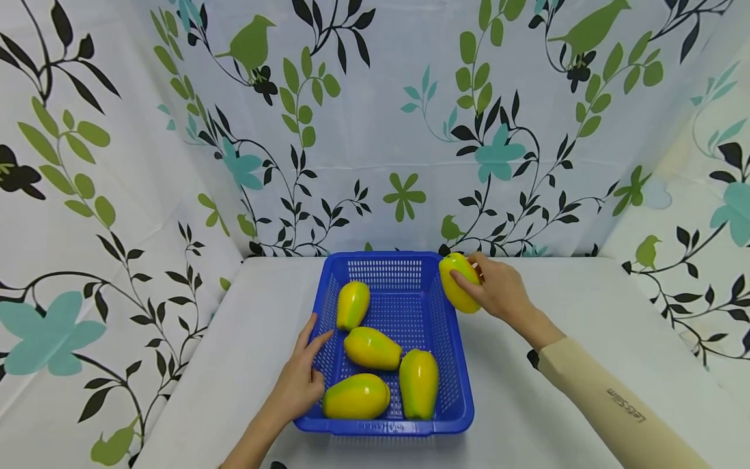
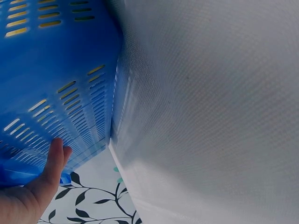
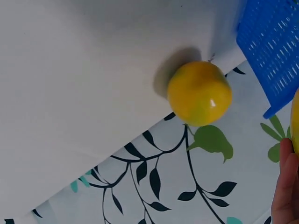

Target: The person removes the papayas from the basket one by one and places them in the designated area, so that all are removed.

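Note:
A blue plastic basket (image 1: 383,426) holds several yellow-green mangoes, including a mango (image 1: 372,348) near its middle and an upright one (image 1: 418,384) at the near right. My left hand (image 1: 301,378) rests against the basket's left side with its fingers extended; the left wrist view shows fingers (image 2: 55,156) by the slotted outer wall. At the far right rim, my right hand (image 1: 498,286) grips another mango (image 1: 454,296) between thumb and fingers. Only a sliver of that fruit shows in the right wrist view, where a separate mango (image 3: 198,93) also appears beside the basket.
The basket stands on a white table (image 1: 527,404). Patterned cloth (image 1: 375,150) with leaves and birds rises behind the table and along both sides. A sleeve (image 1: 615,397) covers the right forearm.

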A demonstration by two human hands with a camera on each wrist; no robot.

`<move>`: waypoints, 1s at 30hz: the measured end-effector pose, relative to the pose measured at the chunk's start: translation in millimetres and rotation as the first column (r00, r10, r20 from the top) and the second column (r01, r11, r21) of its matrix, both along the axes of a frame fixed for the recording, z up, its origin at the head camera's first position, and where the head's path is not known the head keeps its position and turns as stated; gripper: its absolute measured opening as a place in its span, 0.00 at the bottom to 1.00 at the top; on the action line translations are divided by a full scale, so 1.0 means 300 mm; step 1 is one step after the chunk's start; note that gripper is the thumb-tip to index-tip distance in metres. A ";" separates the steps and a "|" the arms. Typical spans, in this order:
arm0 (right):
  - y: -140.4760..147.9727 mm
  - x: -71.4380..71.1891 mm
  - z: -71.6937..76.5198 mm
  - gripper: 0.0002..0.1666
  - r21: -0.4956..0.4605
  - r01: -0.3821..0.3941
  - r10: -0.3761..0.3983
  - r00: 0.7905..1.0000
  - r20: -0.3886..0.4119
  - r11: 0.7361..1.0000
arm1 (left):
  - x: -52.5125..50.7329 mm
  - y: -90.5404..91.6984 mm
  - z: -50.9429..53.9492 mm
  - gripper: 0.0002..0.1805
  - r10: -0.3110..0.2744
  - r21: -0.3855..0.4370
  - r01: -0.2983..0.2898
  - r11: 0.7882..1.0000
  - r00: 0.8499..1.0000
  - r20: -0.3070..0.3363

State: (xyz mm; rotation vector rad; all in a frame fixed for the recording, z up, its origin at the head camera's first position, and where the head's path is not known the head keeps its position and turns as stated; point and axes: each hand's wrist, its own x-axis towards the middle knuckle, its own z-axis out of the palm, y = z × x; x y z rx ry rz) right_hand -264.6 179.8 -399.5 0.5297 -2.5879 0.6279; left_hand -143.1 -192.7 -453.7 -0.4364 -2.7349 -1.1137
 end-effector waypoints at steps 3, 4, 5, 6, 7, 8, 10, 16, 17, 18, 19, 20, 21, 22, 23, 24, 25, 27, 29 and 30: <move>0.019 -0.002 -0.022 0.29 0.008 0.060 -0.060 0.997 0.048 0.998 | 0.000 -0.001 0.000 0.39 0.001 -0.002 -0.001 1.000 1.000 0.002; 0.024 -0.003 -0.028 0.30 0.012 0.078 -0.079 0.995 0.066 0.997 | 0.000 -0.001 0.000 0.39 0.001 -0.001 -0.001 1.000 1.000 0.003; 0.030 -0.003 -0.034 0.31 0.019 0.096 -0.097 0.991 0.087 0.995 | 0.001 -0.001 0.000 0.39 0.001 0.001 -0.001 1.000 1.000 0.004; 0.035 -0.004 -0.041 0.32 0.026 0.112 -0.115 0.988 0.108 0.993 | 0.001 -0.001 0.000 0.39 0.001 0.001 -0.001 1.000 1.000 0.007; 0.040 -0.005 -0.048 0.33 0.035 0.127 -0.131 0.983 0.127 0.991 | 0.001 -0.001 0.000 0.39 0.002 0.001 -0.002 1.000 1.000 0.007; 0.045 -0.005 -0.053 0.34 0.043 0.139 -0.144 0.979 0.146 0.989 | 0.001 -0.001 0.000 0.39 0.002 0.001 -0.002 1.000 1.000 0.008; 0.054 -0.004 -0.061 0.35 0.055 0.154 -0.162 0.971 0.178 0.986 | 0.002 -0.001 0.000 0.39 0.003 0.000 -0.003 1.000 1.000 0.009; 0.071 -0.007 -0.091 0.40 0.099 0.191 -0.211 0.941 0.263 0.977 | 0.002 -0.002 0.000 0.39 0.001 0.001 -0.001 1.000 1.000 0.006; 0.073 -0.008 -0.097 0.41 0.109 0.194 -0.218 0.935 0.281 0.975 | 0.002 -0.002 0.000 0.39 0.000 0.001 0.000 1.000 1.000 0.005; 0.076 -0.008 -0.105 0.41 0.117 0.198 -0.225 0.928 0.297 0.973 | 0.001 -0.002 -0.001 0.39 -0.001 0.001 0.001 1.000 1.000 0.004; 0.078 -0.008 -0.111 0.42 0.125 0.200 -0.230 0.921 0.314 0.972 | 0.001 -0.002 -0.001 0.39 -0.002 0.001 0.002 1.000 1.000 0.003; 0.080 -0.007 -0.118 0.42 0.134 0.202 -0.236 0.913 0.332 0.970 | 0.000 -0.002 -0.001 0.39 -0.003 0.002 0.003 1.000 1.000 0.001; 0.081 -0.007 -0.124 0.42 0.141 0.204 -0.242 0.905 0.350 0.969 | 0.000 -0.002 -0.002 0.39 -0.004 0.002 0.004 1.000 1.000 -0.001; 0.082 -0.008 -0.130 0.42 0.148 0.205 -0.246 0.898 0.365 0.967 | -0.001 -0.002 -0.002 0.39 -0.005 0.003 0.005 1.000 1.000 -0.002; 0.083 -0.010 -0.137 0.42 0.153 0.207 -0.251 0.891 0.377 0.966 | -0.002 -0.002 -0.002 0.39 -0.006 0.004 0.006 1.000 1.000 -0.004; 0.083 -0.009 -0.142 0.41 0.157 0.205 -0.251 0.886 0.389 0.966 | -0.002 -0.002 -0.003 0.39 -0.007 0.005 0.007 1.000 1.000 -0.005; 0.083 -0.010 -0.147 0.41 0.158 0.204 -0.251 0.882 0.400 0.966 | -0.003 -0.003 -0.003 0.39 -0.007 0.007 0.007 1.000 1.000 -0.006; 0.084 -0.012 -0.157 0.40 0.160 0.202 -0.252 0.871 0.421 0.966 | -0.004 -0.003 -0.005 0.39 -0.008 0.008 0.008 1.000 1.000 -0.005; 0.086 -0.013 -0.167 0.39 0.163 0.198 -0.251 0.861 0.442 0.966 | -0.003 -0.003 -0.006 0.39 -0.007 0.009 0.007 1.000 1.000 0.000; 0.087 -0.013 -0.172 0.39 0.166 0.196 -0.252 0.856 0.452 0.966 | -0.002 -0.003 -0.007 0.39 -0.005 0.009 0.005 1.000 1.000 0.004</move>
